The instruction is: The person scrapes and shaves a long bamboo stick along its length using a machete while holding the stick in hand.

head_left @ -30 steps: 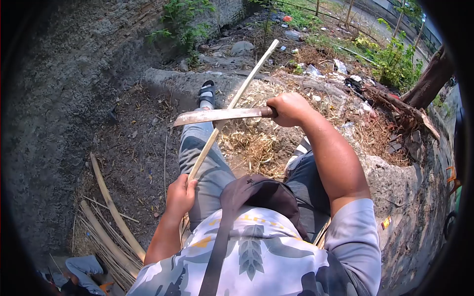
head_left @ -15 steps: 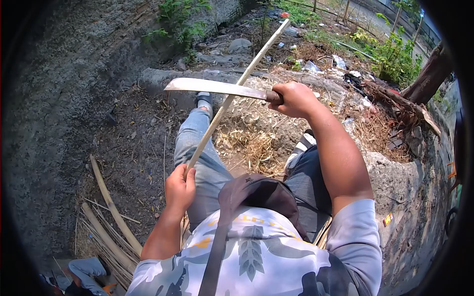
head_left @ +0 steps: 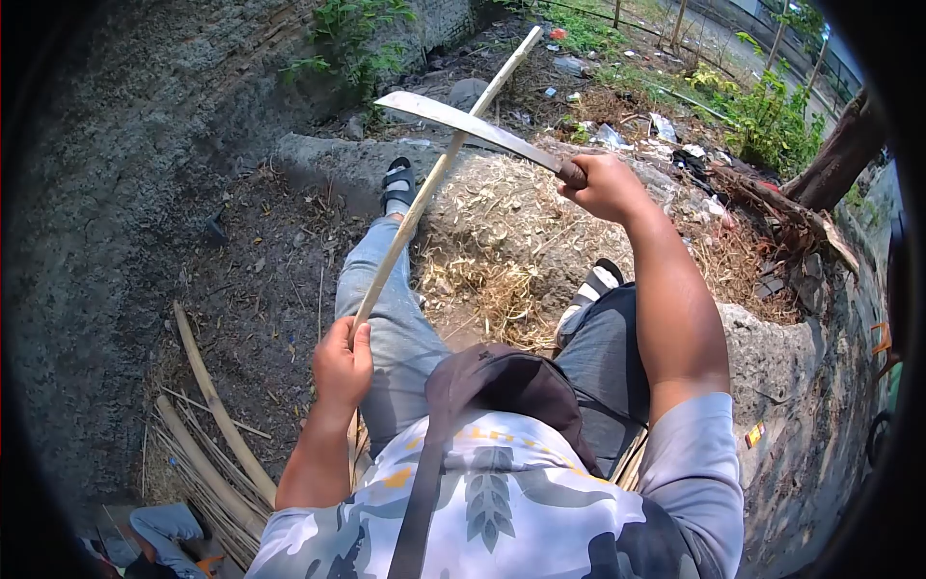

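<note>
Head view, strip: Our pale strip (head_left: 395, 246), probably bamboo, slants up and away over our left leg (head_left: 374, 280), its near end in our left hand.
Left hand: Our left hand (head_left: 341, 365) pinches that end, thumb along the top, well apart from the blade.
Right hand: Our right hand (head_left: 610, 189) is wrapped round the handle of the machete (head_left: 502, 138).
Blade: It crosses the strip's far part; we cannot tell whether they touch.
Good stroke: We judge a shallow angle, light even pressure and a firm pinch best, edge turned away from our leg.
Ground: Curled shavings (head_left: 502, 294) lie between our feet.
</note>
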Motion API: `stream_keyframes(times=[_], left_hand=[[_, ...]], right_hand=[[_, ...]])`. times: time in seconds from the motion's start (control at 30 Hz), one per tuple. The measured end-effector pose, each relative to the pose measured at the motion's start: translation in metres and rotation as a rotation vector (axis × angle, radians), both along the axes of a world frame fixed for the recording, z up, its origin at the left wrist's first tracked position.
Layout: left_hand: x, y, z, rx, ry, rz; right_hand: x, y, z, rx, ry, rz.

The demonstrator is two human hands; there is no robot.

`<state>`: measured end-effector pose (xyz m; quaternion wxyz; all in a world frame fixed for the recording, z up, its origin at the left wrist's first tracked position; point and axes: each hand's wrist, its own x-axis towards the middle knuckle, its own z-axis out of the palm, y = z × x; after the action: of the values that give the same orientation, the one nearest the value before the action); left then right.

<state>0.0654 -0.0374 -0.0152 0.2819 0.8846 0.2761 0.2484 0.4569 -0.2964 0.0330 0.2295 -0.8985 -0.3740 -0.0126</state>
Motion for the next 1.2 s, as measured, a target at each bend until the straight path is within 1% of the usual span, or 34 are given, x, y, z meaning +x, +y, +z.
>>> stream_keyframes(times=[0.07,0.13,0.23,0.33,0.37,0.4,0.47,0.57,0.67,0.7,0.8,0.83,0.93,1.07,1.1,1.13,1.2], left_hand=[[0.007,-0.009,0.004,-0.041,0.029,-0.018],[0.011,-0.014,0.003,-0.049,0.043,-0.050],[0.009,-0.013,-0.005,-0.024,0.023,-0.097],[-0.003,-0.010,-0.004,-0.061,-0.037,-0.032],[-0.010,-0.007,-0.006,-0.062,-0.024,-0.008],[-0.019,-0.002,-0.009,-0.062,-0.010,0.013],[-0.023,-0.001,-0.009,-0.036,0.007,0.020],[-0.029,-0.003,-0.009,0.016,0.021,-0.004],[-0.027,0.000,-0.018,0.001,0.031,-0.001],[-0.026,-0.001,-0.019,-0.014,0.036,0.015],[-0.022,-0.005,-0.018,-0.011,0.030,0.024],[-0.020,-0.006,-0.017,-0.002,0.023,0.022],[-0.016,-0.008,-0.016,0.022,0.020,-0.060],[-0.019,-0.008,-0.015,0.008,0.069,-0.104],[-0.023,-0.006,-0.017,0.046,0.065,-0.104],[-0.027,-0.003,-0.021,0.084,0.060,-0.103],[-0.036,0.002,-0.027,0.117,0.057,-0.079]], right_hand=[[-0.016,0.012,0.004,-0.058,-0.062,0.087],[-0.040,0.024,0.022,-0.183,-0.065,0.173],[-0.042,0.030,0.025,-0.199,-0.102,0.307],[-0.020,0.020,0.013,-0.103,-0.059,0.187],[-0.012,0.015,0.011,-0.046,-0.026,0.097],[-0.004,0.008,0.015,-0.046,0.056,0.016],[0.016,-0.005,-0.002,0.059,0.192,-0.080],[0.024,-0.014,-0.011,-0.082,0.148,-0.050],[0.009,-0.009,-0.006,-0.071,0.030,-0.048],[0.007,-0.006,-0.005,-0.087,0.046,-0.063],[-0.002,0.003,-0.001,-0.053,0.049,0.019],[-0.004,0.006,0.004,-0.122,0.094,0.042],[-0.023,0.017,0.015,-0.234,-0.023,0.124],[-0.037,0.022,0.034,-0.390,-0.143,0.191],[-0.026,0.017,0.021,-0.306,-0.210,0.215],[-0.024,0.012,0.024,-0.315,-0.154,0.172],[-0.004,0.000,0.012,-0.224,-0.040,0.071]])
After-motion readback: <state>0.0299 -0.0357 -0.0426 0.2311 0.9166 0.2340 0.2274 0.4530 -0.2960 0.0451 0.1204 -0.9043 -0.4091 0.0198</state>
